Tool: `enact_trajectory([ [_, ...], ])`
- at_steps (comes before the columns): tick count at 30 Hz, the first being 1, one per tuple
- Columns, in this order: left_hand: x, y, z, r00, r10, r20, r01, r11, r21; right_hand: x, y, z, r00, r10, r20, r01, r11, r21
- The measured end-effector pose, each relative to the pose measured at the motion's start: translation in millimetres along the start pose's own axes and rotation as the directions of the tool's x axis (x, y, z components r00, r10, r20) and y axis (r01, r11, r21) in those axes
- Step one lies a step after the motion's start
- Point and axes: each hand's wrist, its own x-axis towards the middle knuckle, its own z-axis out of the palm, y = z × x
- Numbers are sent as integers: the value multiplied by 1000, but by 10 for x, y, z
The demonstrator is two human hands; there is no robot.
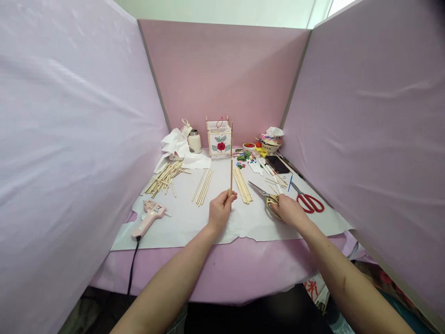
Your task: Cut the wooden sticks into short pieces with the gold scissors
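Observation:
My left hand (221, 209) is closed round a thin wooden stick (231, 174) standing upright near the middle of the table. A shorter stick end shows beside it at my fingers; how many sticks are held I cannot make out. My right hand (290, 209) is closed at the gold handles of a pair of scissors (268, 198), whose blades point away and to the left. Between my hands lies a row of pale sticks (242, 186). Another small group of sticks (203, 187) lies to the left of my left hand.
A pink glue gun (152, 218) with a black cord lies at left, before a pile of sticks (163, 178). Behind stand a rose-decorated stick-framed lantern (220, 141) and a jar (194, 142). At right are red-handled scissors (310, 203), a phone (277, 164) and markers (255, 167).

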Motion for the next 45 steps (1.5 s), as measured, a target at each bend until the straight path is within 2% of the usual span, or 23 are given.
enact_trajectory([
  [4,-9,12,-5,999,34,-10,-34,999,33,-332,-53,-18,997,-1,-80,21,969,247],
  [7,-3,2,-10,998,38,-40,-36,998,51,-539,-136,-76,994,-18,-107,54,936,349],
  [11,5,-23,-2,998,23,-55,-19,997,77,-734,-243,-241,990,-76,-119,116,919,377],
  [17,-4,45,-3,997,43,-57,-33,984,175,-952,-334,-507,983,-172,-57,181,922,341],
  [25,-4,74,-13,996,56,-71,-32,954,299,-864,-476,-634,980,-196,-27,198,960,197],
  [36,2,50,-16,996,39,-78,-14,956,294,-753,-643,-709,981,-192,32,186,974,131],
  [45,7,24,-22,998,35,-55,-20,970,243,-693,-672,-757,979,-193,65,186,977,99],
])
